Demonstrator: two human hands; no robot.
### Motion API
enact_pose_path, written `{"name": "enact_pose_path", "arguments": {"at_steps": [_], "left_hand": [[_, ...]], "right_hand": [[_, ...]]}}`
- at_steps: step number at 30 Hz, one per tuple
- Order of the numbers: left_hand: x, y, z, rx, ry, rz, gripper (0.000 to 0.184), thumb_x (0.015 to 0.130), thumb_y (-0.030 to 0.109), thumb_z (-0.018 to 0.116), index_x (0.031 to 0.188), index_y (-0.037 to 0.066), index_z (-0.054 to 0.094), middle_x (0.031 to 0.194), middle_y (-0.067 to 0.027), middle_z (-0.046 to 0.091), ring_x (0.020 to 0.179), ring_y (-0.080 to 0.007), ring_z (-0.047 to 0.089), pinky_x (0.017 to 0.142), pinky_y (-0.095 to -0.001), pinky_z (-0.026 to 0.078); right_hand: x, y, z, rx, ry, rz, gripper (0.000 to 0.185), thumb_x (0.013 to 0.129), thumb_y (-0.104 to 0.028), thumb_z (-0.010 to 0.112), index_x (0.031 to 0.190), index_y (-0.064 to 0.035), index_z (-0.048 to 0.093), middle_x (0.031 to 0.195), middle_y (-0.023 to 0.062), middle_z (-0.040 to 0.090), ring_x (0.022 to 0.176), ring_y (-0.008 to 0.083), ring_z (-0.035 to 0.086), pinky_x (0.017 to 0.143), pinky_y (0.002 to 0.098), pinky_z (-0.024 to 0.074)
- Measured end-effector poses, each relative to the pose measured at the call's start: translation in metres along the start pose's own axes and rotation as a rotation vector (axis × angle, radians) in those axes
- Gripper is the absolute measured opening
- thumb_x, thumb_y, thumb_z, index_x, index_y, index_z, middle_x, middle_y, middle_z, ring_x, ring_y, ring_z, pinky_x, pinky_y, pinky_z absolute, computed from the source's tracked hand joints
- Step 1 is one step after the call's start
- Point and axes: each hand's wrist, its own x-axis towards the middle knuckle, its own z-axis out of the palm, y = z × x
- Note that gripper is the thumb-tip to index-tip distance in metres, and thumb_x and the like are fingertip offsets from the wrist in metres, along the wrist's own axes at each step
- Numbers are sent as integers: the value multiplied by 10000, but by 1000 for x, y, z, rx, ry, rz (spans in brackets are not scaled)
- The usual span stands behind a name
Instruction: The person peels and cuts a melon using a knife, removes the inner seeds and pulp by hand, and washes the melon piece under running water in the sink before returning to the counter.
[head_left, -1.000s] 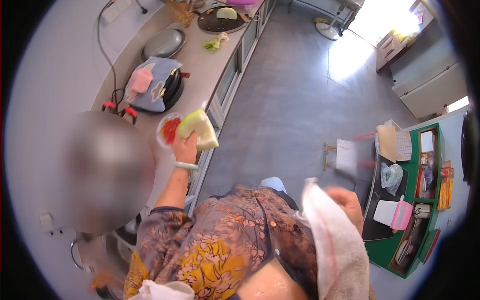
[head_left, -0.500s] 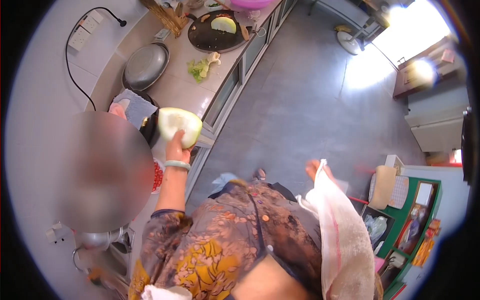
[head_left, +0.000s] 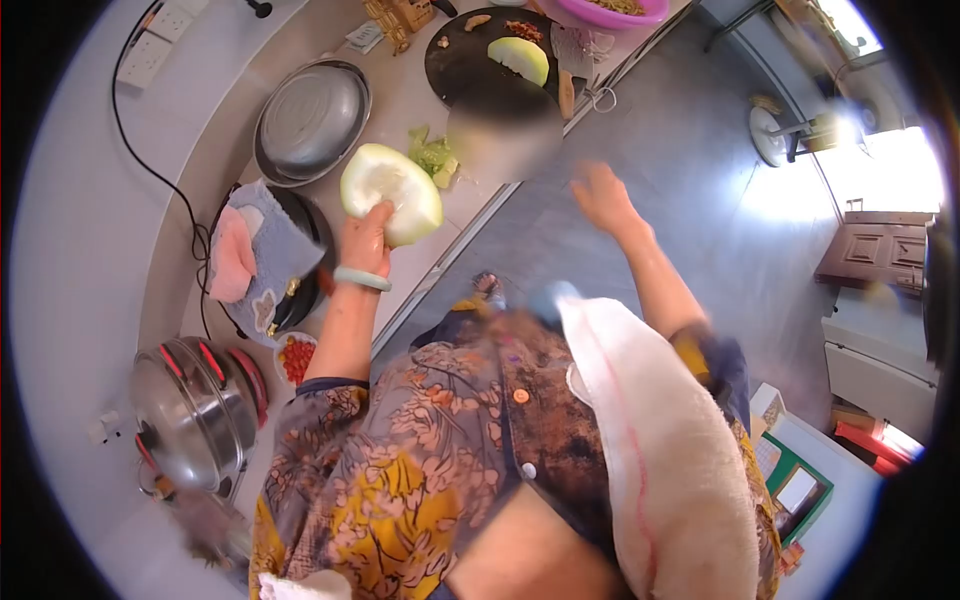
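My left hand grips a thick piece of melon with pale green rind and a hollowed white inside, thumb on the flesh. The melon is held up over the counter's edge. My right hand reaches forward over the floor side, slightly blurred, its fingers loosely stretched with nothing seen in them. Ahead of it, a round dark chopping board bears a melon slice, and a cleaver lies at its right edge. Green leafy scraps lie just behind the held melon. A blurred patch hides part of the board's near edge.
A metal basin leans by the wall. Cloths cover a dark pan. A bowl of red pieces and a steel steamer pot stand nearer. A pink basin sits at the far end. A white towel hangs over my front.
My view has swung toward the counter. My left hand has carried the melon forward, nearer the leafy scraps. My right hand has come out from behind the towel and reached forward.
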Motion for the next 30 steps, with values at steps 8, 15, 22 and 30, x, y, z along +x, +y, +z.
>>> {"name": "enact_pose_path", "arguments": {"at_steps": [8,15,22,30], "left_hand": [[46,-7,26,897,305,489,379,867,128,630,1215,-14,588,987,-189,702,919,-255,691,834,-349,512],[71,-11,68,970,406,542,415,833,60,621,1245,25,576,1012,-199,692,948,-268,692,835,-362,519],[70,-41,61,978,574,479,401,841,53,631,1237,12,585,1041,-148,695,964,-216,674,867,-324,506],[94,-76,29,893,659,314,401,837,33,632,1232,-15,577,1025,-140,703,925,-197,672,857,-322,517]], "right_hand": [[136,48,40,119,162,-1,519,882,-177,628,1344,-28,444,1251,263,521,1165,436,525,981,480,451],[185,65,63,245,63,194,742,828,-244,719,1398,29,331,1316,261,449,1184,411,515,1001,455,438],[178,76,83,207,31,225,799,792,-178,688,1440,31,271,1300,261,456,1206,398,513,1019,452,423],[121,90,30,640,-23,555,676,837,-143,645,1441,-97,345,1034,182,635,949,295,640,839,392,513]]}}
